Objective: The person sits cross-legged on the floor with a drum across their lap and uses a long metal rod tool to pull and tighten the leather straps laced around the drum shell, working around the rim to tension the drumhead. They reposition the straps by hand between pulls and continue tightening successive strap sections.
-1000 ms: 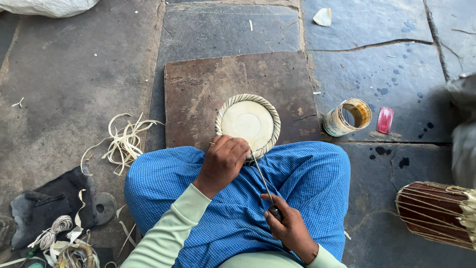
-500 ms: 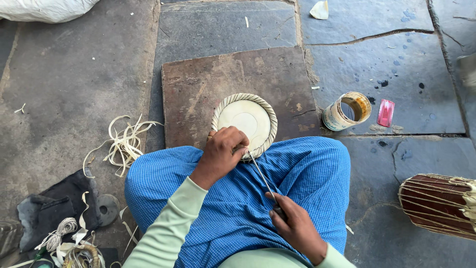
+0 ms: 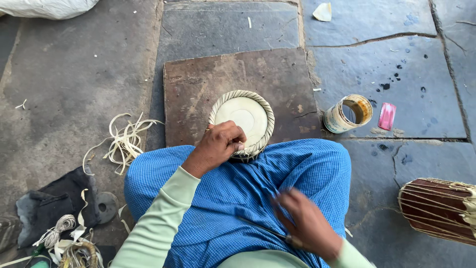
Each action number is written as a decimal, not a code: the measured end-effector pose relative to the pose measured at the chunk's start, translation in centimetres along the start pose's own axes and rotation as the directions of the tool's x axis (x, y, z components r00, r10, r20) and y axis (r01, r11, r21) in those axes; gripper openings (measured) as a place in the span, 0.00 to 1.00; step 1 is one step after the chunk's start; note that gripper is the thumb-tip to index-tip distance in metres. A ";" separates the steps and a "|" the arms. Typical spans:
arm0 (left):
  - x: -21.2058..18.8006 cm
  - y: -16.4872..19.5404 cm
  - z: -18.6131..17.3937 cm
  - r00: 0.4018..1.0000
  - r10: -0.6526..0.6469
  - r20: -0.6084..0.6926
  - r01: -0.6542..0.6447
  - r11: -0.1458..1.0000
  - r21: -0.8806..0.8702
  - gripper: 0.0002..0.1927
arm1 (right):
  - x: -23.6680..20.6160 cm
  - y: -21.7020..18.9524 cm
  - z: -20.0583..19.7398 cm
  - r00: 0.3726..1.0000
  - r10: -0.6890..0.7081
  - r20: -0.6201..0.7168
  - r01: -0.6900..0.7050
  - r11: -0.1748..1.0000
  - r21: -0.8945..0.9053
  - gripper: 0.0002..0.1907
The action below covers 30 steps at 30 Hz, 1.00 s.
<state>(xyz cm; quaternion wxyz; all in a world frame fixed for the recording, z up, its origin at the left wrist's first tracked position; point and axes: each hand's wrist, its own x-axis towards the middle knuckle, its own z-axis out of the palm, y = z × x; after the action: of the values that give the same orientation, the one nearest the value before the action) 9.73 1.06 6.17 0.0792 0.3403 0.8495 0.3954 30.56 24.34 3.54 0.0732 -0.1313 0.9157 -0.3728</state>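
Note:
A round pale drumhead disc with a braided rim (image 3: 244, 118) rests on a brown board (image 3: 208, 84) in front of my blue-clad knees. My left hand (image 3: 218, 146) grips the disc's near edge, fingers curled over the rim. My right hand (image 3: 306, 223), blurred by motion, is low over my lap and holds a thin dark tool (image 3: 260, 227) that points left across the blue cloth. The strip that ran from the disc to that hand is not visible now.
A tin can (image 3: 347, 114) and a pink packet (image 3: 386, 116) sit right of the board. A laced drum body (image 3: 439, 211) lies far right. Pale strips (image 3: 126, 141) lie on the left, with dark cloth and cord (image 3: 54, 213) at lower left.
My right hand has dropped toward my lap and swung the tool down and left, away from the disc. My left hand has stayed on the disc's near rim.

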 end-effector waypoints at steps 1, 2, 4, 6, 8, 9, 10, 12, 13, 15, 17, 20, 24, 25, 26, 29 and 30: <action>0.0 0.1 0.0 1.000 -0.008 -0.004 0.008 1.000 -0.010 0.07 | 2.2 -0.4 0.0 0.995 0.025 -0.098 -0.014 0.993 0.117 0.15; 0.0 0.1 0.0 1.000 -0.014 -0.009 0.014 1.000 -0.018 0.07 | 4.6 -0.8 0.0 0.973 -0.051 -0.226 0.068 0.995 0.070 0.15; 0.0 0.1 -0.1 1.000 -0.010 -0.014 0.010 1.000 -0.018 0.07 | 8.7 -1.6 -0.5 0.911 -0.176 -0.373 0.176 0.984 -0.035 0.15; 0.1 -0.2 -0.1 1.000 -0.002 -0.015 0.002 1.000 0.002 0.06 | 11.4 -2.1 -1.1 0.880 -0.280 -0.383 0.250 0.960 -0.127 0.13; 0.0 -0.5 -0.1 0.996 0.063 -0.063 -0.061 0.998 0.031 0.04 | 12.9 -2.1 -1.5 0.858 -0.381 -0.346 0.324 0.922 -0.210 0.10; 0.0 -0.7 0.0 0.992 0.094 -0.087 -0.091 0.995 0.042 0.03 | 13.2 -2.0 -1.6 0.884 -0.337 -0.324 0.286 0.938 -0.196 0.10; 0.0 -0.8 0.2 0.990 0.093 -0.105 -0.088 0.995 0.049 0.04 | 13.3 -1.8 -1.7 0.908 -0.293 -0.301 0.246 0.951 -0.185 0.09; 0.0 -0.9 0.7 0.987 0.095 -0.133 -0.088 0.995 0.055 0.05 | 12.9 -1.2 -1.9 0.941 -0.220 -0.257 0.182 0.970 -0.161 0.09; 0.0 -0.9 1.0 0.982 0.101 -0.159 -0.088 0.993 0.085 0.06 | 12.6 -1.0 -2.1 0.952 -0.192 -0.240 0.159 0.976 -0.149 0.10; 0.0 -0.7 1.6 0.971 0.115 -0.209 -0.085 0.985 0.149 0.07 | 12.0 -0.6 -2.4 0.968 -0.139 -0.207 0.128 0.990 -0.065 0.09; 0.0 -0.3 2.4 0.951 0.185 -0.246 -0.139 0.972 0.190 0.06 | 11.3 -0.5 -2.9 0.983 -0.090 -0.162 0.104 0.991 0.079 0.06; -0.3 -0.4 2.7 0.936 0.218 -0.278 -0.162 0.964 0.209 0.05 | 10.4 -0.8 -3.2 0.905 0.408 -0.121 -0.340 0.864 0.370 0.09; -0.5 -0.7 2.6 0.929 0.224 -0.295 -0.161 0.962 0.223 0.05 | 10.0 -0.8 -1.9 0.870 0.490 0.054 -0.443 0.728 0.523 0.18; -0.5 -0.8 2.7 0.933 0.220 -0.286 -0.160 0.963 0.219 0.06 | 10.1 -0.7 -1.1 0.857 0.503 0.109 -0.471 0.681 0.560 0.19; -0.5 -0.8 2.7 0.937 0.215 -0.275 -0.158 0.964 0.216 0.07 | 10.2 -0.5 -0.4 0.844 0.511 0.167 -0.499 0.630 0.595 0.20; -0.5 -0.8 2.9 0.924 0.237 -0.301 -0.173 0.959 0.225 0.07 | 10.4 0.3 1.6 0.857 0.492 0.155 -0.429 0.513 0.743 0.18; -0.5 -0.8 3.0 0.913 0.251 -0.323 -0.179 0.955 0.234 0.07 | 10.4 0.5 2.0 0.874 0.466 0.136 -0.383 0.491 0.782 0.17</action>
<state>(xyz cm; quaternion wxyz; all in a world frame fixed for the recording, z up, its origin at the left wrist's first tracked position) 10.91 2.20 3.50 -0.1513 0.3628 0.8425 0.3684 21.05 20.27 1.40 0.1697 0.1621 0.6610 -0.7127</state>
